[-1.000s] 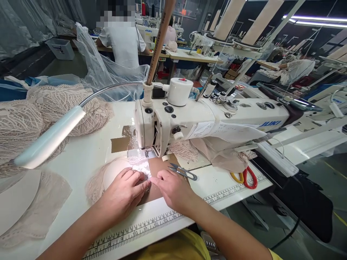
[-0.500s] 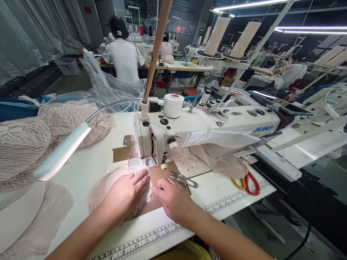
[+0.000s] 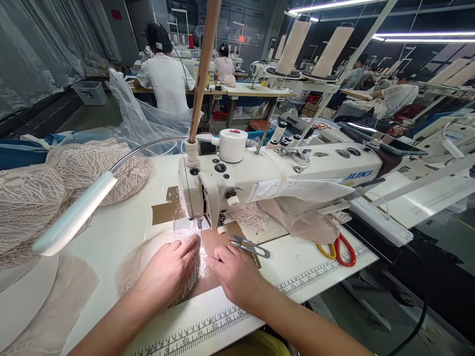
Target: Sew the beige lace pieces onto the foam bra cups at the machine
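Observation:
Beige lace fabric [image 3: 143, 264] lies on the table at the needle end of a white JUKI sewing machine [image 3: 191, 190]. My left hand [image 3: 172, 262] rests on this lace, fingers stretched forward and close together, tips just in front of the presser foot [image 3: 199, 225]. Its thumb is hidden. To the right, my right hand [image 3: 232, 269] has curled fingers, with thumb and index finger pinched at the lace's bright right edge. Thread snips [image 3: 252, 246] lie just beyond the right knuckles, on a brown patch [image 3: 213, 242] of the machine bed.
Lace pieces [image 3: 100, 168] are heaped at the left under a lamp [image 3: 76, 215]. Scissors with red and yellow handles [image 3: 344, 249] lie at the right. A printed ruler [image 3: 208, 326] runs along the front edge. A wooden pole [image 3: 204, 69] rises above the machine. Other people sit at machines behind.
The whole view has shifted slightly, with the machine and lamp now a little farther left. Both hands keep nearly the same place on the lace beside the presser foot.

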`<state>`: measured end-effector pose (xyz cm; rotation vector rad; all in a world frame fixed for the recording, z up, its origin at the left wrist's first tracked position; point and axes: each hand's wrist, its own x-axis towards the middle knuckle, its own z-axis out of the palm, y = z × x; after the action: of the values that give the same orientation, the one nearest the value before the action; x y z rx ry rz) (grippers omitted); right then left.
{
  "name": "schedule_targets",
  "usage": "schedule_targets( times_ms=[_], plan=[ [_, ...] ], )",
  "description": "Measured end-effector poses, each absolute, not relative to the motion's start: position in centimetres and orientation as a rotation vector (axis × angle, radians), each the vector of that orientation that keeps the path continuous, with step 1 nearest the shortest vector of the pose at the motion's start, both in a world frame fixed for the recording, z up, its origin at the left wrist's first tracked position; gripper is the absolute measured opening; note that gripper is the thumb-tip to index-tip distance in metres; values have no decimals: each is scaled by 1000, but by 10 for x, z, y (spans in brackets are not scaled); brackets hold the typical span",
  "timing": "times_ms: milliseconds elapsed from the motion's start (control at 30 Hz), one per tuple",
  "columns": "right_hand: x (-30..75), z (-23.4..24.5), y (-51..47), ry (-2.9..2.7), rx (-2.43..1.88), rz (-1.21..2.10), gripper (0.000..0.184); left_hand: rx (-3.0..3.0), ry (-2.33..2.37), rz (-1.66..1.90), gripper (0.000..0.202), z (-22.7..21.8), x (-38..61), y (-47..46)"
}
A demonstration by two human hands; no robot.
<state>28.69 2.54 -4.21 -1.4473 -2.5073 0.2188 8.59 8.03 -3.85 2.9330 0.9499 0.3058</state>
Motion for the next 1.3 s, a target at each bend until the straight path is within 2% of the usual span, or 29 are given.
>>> schedule_targets(
  times_ms=[233, 500, 733, 1100, 1300],
  plan=[
    [285, -43, 25, -2500, -1477, 219, 24, 2815, 935, 375, 39, -32, 82, 82],
    [284, -41, 29, -2485, -1484, 235, 22, 2852, 929, 243, 44, -37, 78, 91],
    [285, -40, 32, -2539, -1479, 248, 27, 2875, 902, 245, 47, -35, 77, 91],
    [278, -19, 52, -2642, -1568, 256, 15, 2898, 875, 193, 51, -31, 76, 112],
    [273, -11, 68, -2681, -1624, 303, 26, 2903, 914, 125, 48, -28, 77, 126]
  ],
)
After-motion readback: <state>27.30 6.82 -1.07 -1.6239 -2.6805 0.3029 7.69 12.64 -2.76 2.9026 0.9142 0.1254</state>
